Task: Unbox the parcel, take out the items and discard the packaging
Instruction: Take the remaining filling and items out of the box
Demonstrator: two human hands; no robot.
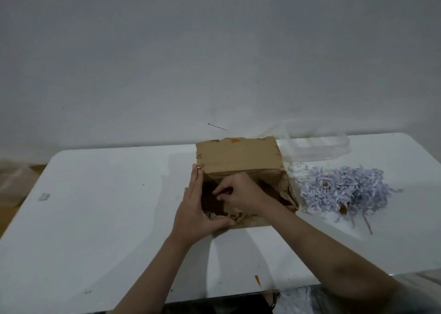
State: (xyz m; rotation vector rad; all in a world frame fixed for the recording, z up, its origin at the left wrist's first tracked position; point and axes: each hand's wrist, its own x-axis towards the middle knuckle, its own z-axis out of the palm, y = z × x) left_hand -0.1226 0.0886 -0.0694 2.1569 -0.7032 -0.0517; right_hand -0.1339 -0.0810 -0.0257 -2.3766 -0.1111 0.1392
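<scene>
Now the right hand (pixel 241 194) pinches inside the open cardboard box (pixel 238 156), the left hand (pixel 195 208) flat along its side; shredded paper (pixel 343 189) lies by the counter's (pixel 95 206) right edge.

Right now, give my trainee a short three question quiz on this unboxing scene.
1. True or false: the shredded paper lies in a heap left of the cardboard box.
2. Which hand reaches inside the box? A) left hand B) right hand
3. Fill in: behind the shredded paper, by the wall, sits a clear plastic ____.

Key: 1 false, it lies on the right. 2 B; the left hand steadies the box's left side. 3 container.
</scene>
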